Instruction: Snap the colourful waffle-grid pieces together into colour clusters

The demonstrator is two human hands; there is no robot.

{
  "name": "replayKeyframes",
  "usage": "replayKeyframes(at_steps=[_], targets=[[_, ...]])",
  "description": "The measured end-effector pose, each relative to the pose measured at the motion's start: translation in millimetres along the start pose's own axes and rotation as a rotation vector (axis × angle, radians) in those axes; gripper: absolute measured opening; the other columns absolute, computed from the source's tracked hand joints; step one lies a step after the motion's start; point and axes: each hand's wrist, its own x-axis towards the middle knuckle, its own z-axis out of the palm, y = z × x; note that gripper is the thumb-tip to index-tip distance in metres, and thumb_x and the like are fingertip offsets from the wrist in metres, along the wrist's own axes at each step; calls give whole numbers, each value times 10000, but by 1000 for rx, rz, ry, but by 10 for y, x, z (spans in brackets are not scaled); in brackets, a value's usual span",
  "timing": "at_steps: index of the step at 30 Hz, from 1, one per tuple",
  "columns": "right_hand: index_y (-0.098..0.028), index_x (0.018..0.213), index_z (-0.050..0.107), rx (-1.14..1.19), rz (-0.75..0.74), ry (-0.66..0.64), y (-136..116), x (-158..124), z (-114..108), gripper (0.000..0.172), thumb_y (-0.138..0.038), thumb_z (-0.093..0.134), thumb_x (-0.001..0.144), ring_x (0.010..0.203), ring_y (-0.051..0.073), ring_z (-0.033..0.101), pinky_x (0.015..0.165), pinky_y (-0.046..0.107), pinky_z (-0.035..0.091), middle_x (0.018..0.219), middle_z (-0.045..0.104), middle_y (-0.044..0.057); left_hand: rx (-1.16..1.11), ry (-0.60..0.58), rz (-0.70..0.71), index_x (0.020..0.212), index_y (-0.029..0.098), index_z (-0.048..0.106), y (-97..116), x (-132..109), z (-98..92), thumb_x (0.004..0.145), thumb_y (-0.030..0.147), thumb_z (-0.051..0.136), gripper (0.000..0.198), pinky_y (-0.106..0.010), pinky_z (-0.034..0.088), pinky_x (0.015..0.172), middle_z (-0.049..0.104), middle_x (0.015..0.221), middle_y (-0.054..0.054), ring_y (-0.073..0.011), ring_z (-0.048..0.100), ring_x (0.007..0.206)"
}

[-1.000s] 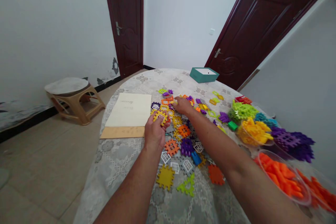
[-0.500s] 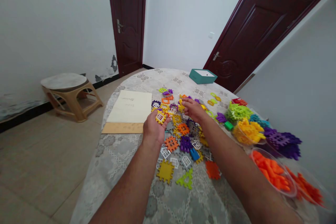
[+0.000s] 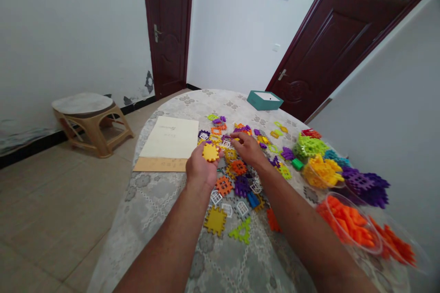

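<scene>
A solid yellow notched building tile lies in my left hand, whose fingers are curled around and under it. Something purple shows behind the tile's upper edge. Just to the right, my right hand is over the heap of pieces, its thumb and index finger apart, with a bit of yellow showing between them. Around both hands lie an orange window tile, a purple piece, white window frames, a larger yellow tile and a lime-green triangle.
A cream sheet with writing lies left of the heap. Along the right edge stand tubs of yellow pieces, orange pieces and purple pieces. A teal box sits at the back; a stool stands at left.
A solid yellow tile now shows in my left hand where a yellow tile with a white window showed before. My right hand has moved left, nearer to my left hand.
</scene>
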Motion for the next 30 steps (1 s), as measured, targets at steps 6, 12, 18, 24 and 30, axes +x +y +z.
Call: replayKeyframes(at_steps=[6,12,18,24,30], targets=[[-187,1180,770,-477,-121,-273,81,195,200,296,-205,551,981,1169,245,645,1051,329,466,1219,720,118,-79,131,158,1125,229,571,94,-15,7,968,353,514,207,-430,627,862,637,1205,-92,-224,691,1074],[-204,1231,741,-691,-54,-311,-29,207,320,328,-304,506,1026,1101,259,669,950,333,509,1242,647,153,-98,161,139,1120,223,552,106,-45,38,996,375,493,205,-415,625,866,597,1281,-104,-230,670,1120],[-210,1163,754,-789,-36,-399,-43,251,242,283,-261,548,976,1043,286,692,859,355,524,1211,676,165,-60,173,141,1130,209,563,90,-46,41,967,351,521,220,-409,624,838,609,1256,-109,-229,683,1083],[-164,1082,763,-743,8,-335,140,193,-23,265,-202,532,957,1012,265,684,872,334,495,1124,721,164,-92,185,114,1058,192,598,64,-52,55,946,296,561,157,-439,614,847,655,1169,-84,-218,688,1015],[-170,1133,760,-564,-75,-271,237,34,-106,272,-248,540,993,1081,217,652,962,289,455,1145,735,119,-98,194,106,1019,184,624,52,-75,102,930,293,589,144,-427,602,866,677,1069,-69,-206,688,977]])
